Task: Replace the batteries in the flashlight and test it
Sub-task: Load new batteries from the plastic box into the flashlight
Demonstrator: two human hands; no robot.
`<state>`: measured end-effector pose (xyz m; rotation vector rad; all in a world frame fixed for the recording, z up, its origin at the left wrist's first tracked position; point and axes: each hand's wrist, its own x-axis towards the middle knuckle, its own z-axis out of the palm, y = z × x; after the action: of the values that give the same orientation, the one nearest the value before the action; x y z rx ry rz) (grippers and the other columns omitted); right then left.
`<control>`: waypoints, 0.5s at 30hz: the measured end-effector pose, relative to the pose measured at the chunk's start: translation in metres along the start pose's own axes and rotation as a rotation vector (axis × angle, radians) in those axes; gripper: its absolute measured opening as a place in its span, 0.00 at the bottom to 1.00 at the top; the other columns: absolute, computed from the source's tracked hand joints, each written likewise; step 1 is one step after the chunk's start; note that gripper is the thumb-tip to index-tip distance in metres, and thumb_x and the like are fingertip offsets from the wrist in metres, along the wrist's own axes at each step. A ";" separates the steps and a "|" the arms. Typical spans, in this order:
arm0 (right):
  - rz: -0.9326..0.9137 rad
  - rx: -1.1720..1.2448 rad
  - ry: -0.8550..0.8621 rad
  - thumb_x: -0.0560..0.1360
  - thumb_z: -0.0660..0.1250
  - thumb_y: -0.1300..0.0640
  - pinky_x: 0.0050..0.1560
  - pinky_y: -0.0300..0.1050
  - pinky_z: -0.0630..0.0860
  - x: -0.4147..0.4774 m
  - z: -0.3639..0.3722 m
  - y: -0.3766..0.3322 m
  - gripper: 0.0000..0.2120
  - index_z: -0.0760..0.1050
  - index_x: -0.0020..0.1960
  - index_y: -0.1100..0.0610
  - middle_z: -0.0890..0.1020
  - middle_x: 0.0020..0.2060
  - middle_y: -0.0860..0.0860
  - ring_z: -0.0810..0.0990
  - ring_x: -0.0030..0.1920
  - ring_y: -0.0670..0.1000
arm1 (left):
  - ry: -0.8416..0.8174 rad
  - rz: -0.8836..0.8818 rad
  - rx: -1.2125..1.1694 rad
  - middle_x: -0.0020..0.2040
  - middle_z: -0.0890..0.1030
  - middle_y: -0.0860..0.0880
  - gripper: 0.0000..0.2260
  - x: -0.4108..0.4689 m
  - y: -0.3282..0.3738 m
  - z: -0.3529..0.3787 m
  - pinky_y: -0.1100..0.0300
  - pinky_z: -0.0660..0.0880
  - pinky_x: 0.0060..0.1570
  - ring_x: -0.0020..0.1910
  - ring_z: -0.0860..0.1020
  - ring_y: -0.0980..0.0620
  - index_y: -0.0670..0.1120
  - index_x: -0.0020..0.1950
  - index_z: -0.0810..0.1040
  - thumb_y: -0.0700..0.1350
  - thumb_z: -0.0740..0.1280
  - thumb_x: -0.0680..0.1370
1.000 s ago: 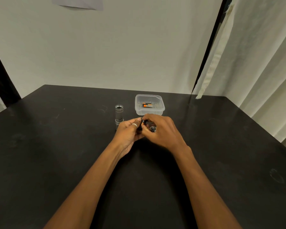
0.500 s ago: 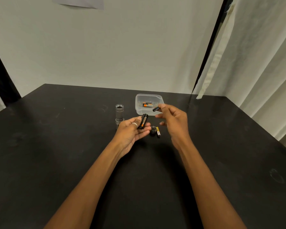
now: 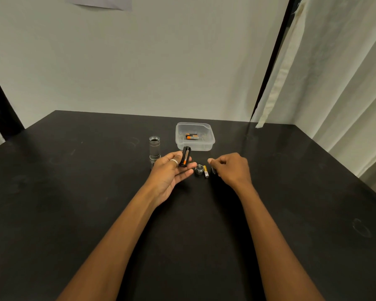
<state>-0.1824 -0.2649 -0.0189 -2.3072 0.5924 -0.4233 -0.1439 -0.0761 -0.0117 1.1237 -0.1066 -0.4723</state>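
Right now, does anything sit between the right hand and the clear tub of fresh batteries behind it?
Nothing visible does. The right hand is low over the table beside the yellow battery and end cap, which lie to its left, not toward the tub. Bare tabletop separates hand and tub.

You're at a plain indoor work corner, more a makeshift test booth than a home room. A bare black worktop (image 3: 74, 203) is pushed against an unadorned pale wall (image 3: 161, 61), with 1 sheet of paper (image 3: 100, 2) taped high up and a white curtain (image 3: 334, 83) closing off your right.
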 end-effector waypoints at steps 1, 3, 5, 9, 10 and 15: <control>-0.011 -0.028 -0.007 0.78 0.72 0.43 0.39 0.43 0.76 0.000 0.001 0.000 0.16 0.86 0.39 0.53 0.84 0.33 0.49 0.83 0.37 0.49 | 0.002 -0.001 -0.004 0.54 0.84 0.41 0.09 0.000 0.000 0.000 0.60 0.82 0.42 0.48 0.87 0.50 0.41 0.61 0.79 0.42 0.61 0.85; -0.032 -0.069 -0.007 0.78 0.72 0.42 0.39 0.44 0.77 -0.001 0.003 -0.001 0.15 0.87 0.40 0.52 0.85 0.34 0.49 0.83 0.38 0.49 | 0.005 0.001 0.000 0.55 0.84 0.41 0.09 0.000 0.000 0.000 0.59 0.83 0.42 0.48 0.87 0.49 0.43 0.62 0.78 0.41 0.60 0.86; -0.046 -0.101 -0.002 0.77 0.72 0.42 0.39 0.43 0.78 -0.002 0.003 -0.002 0.14 0.87 0.41 0.51 0.85 0.34 0.48 0.82 0.38 0.48 | -0.003 0.016 0.011 0.55 0.84 0.40 0.11 0.000 -0.001 0.000 0.58 0.83 0.43 0.49 0.87 0.47 0.46 0.65 0.77 0.41 0.59 0.86; -0.055 -0.154 -0.001 0.77 0.72 0.42 0.40 0.43 0.76 -0.002 0.005 -0.002 0.15 0.86 0.41 0.52 0.84 0.34 0.48 0.82 0.38 0.48 | -0.023 0.044 0.034 0.56 0.83 0.40 0.16 -0.002 0.000 -0.001 0.56 0.83 0.45 0.50 0.87 0.46 0.52 0.70 0.75 0.40 0.56 0.87; -0.055 -0.154 0.004 0.78 0.71 0.42 0.40 0.43 0.76 -0.002 0.005 -0.003 0.16 0.86 0.40 0.52 0.84 0.34 0.48 0.82 0.38 0.48 | -0.025 0.045 0.038 0.57 0.83 0.40 0.16 -0.003 0.001 0.000 0.56 0.83 0.45 0.51 0.87 0.46 0.53 0.70 0.75 0.40 0.55 0.87; -0.131 0.022 0.109 0.81 0.67 0.44 0.40 0.46 0.78 -0.005 0.002 -0.009 0.20 0.84 0.37 0.55 0.84 0.31 0.49 0.83 0.37 0.48 | -0.027 0.033 0.040 0.58 0.82 0.40 0.16 -0.003 0.002 0.001 0.57 0.83 0.42 0.52 0.87 0.45 0.52 0.68 0.77 0.40 0.54 0.87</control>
<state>-0.1835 -0.2556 -0.0144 -2.3205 0.4871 -0.6177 -0.1464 -0.0747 -0.0091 1.1530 -0.1590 -0.4575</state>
